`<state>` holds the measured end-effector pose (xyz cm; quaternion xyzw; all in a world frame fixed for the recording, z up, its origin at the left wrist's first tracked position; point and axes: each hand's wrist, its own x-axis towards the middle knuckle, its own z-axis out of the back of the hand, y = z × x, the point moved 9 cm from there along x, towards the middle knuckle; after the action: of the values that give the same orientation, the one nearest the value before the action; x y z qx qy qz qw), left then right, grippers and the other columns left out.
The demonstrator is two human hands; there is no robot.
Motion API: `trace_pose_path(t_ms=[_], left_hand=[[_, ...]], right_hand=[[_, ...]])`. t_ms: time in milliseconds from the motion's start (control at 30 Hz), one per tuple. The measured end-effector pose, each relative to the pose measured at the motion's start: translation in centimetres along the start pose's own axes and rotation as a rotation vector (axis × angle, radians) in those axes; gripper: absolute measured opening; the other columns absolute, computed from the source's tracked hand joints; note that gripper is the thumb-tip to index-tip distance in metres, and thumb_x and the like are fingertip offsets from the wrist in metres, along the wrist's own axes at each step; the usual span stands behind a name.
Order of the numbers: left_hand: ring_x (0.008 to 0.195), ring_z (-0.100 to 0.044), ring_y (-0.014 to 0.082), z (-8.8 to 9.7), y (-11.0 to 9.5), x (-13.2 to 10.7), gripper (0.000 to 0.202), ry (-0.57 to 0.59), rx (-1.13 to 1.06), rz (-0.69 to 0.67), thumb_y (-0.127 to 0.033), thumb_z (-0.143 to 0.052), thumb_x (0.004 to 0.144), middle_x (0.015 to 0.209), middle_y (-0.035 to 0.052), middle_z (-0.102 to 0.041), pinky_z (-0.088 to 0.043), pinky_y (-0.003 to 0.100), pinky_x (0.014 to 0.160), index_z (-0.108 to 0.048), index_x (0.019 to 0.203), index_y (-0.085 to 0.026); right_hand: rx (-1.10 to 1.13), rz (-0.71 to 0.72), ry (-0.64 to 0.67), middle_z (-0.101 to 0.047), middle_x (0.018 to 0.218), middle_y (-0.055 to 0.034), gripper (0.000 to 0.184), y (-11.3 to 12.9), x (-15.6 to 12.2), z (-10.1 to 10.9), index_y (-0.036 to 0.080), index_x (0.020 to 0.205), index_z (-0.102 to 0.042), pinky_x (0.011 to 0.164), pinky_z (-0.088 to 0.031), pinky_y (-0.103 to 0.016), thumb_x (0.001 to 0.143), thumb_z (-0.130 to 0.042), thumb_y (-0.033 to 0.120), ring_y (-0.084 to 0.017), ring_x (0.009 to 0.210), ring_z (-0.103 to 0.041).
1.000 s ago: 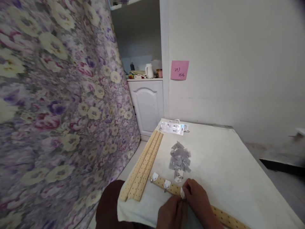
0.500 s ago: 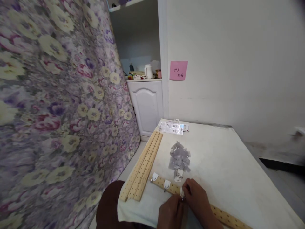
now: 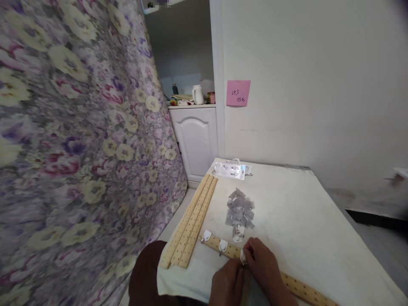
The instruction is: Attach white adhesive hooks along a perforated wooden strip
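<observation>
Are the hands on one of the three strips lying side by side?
No: the left hand and right hand are at a separate strip, right of those three strips.

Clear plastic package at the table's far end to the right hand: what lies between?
In the head view, a pile of small greyish plastic packets lies between the clear plastic package and the right hand.

The pink note [image 3: 238, 93] reads "243" — the rest unclear.

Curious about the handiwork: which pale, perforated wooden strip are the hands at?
The pale, perforated wooden strip lying crosswise, bearing small white tags; the three untagged strips lie side by side at left.
</observation>
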<state>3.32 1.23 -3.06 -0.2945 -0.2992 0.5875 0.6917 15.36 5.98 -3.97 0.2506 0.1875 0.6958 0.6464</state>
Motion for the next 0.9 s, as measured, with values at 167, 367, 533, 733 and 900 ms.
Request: trace_pose_path(t_ms=[167, 367, 533, 733, 900], left_hand=[[0.085, -0.065, 0.0187, -0.2, 1.0, 0.0, 0.025, -0.012, 0.019, 0.025, -0.03, -0.04, 0.089, 0.091, 0.0053, -0.071, -0.048, 0.025, 0.074, -0.064, 0.094, -0.023], [0.085, -0.063, 0.0175, 0.9, 0.4, -0.7, 0.023, -0.061, -0.093, -0.019, -0.033, -0.041, 0.09, 0.092, 0.0057, -0.068, -0.049, 0.028, 0.079, -0.06, 0.097, -0.022], [0.094, -0.062, 0.0183, 1.5, -0.2, -1.1, 0.026, -0.08, -0.12, -0.104, -0.03, -0.041, 0.09, 0.102, 0.008, -0.067, -0.05, 0.03, 0.086, -0.061, 0.105, -0.022], [0.101, -0.062, 0.0183, 0.4, 0.3, -1.0, 0.034, -0.064, -0.038, -0.202, -0.023, -0.039, 0.089, 0.109, 0.0099, -0.066, -0.051, 0.029, 0.086, -0.058, 0.118, -0.024], [0.099, -0.064, 0.0191, -0.3, 1.1, -0.9, 0.041, -0.04, 0.092, -0.188, -0.02, -0.039, 0.087, 0.111, 0.0099, -0.066, -0.053, 0.028, 0.082, -0.053, 0.125, -0.027]], right_hand=[[-0.027, 0.008, -0.028, -0.06, 0.075, 0.001, 0.013, 0.1, -0.1, 0.1, 0.023, 0.072, -0.052, 0.059, -0.032, -0.024, 0.081, -0.043, 0.02, -0.013, 0.067, -0.057], [-0.041, 0.017, -0.053, -0.059, 0.074, 0.0013, 0.012, 0.2, -0.1, 0.2, 0.023, 0.072, -0.052, 0.059, -0.032, -0.024, 0.081, -0.044, 0.02, -0.013, 0.067, -0.056], [-0.039, 0.023, -0.074, -0.059, 0.075, 0.0009, 0.013, 0.6, -0.4, 0.6, 0.023, 0.072, -0.05, 0.061, -0.033, -0.024, 0.083, -0.042, 0.02, -0.013, 0.069, -0.057], [-0.02, 0.026, -0.078, -0.059, 0.076, 0.0015, 0.012, 0.7, -0.5, 0.7, 0.023, 0.073, -0.05, 0.061, -0.033, -0.024, 0.083, -0.042, 0.021, -0.013, 0.068, -0.057], [-0.019, 0.015, -0.078, -0.06, 0.075, 0.0015, 0.014, 0.7, -0.5, 0.7, 0.023, 0.072, -0.051, 0.06, -0.033, -0.024, 0.083, -0.042, 0.021, -0.013, 0.068, -0.058]])
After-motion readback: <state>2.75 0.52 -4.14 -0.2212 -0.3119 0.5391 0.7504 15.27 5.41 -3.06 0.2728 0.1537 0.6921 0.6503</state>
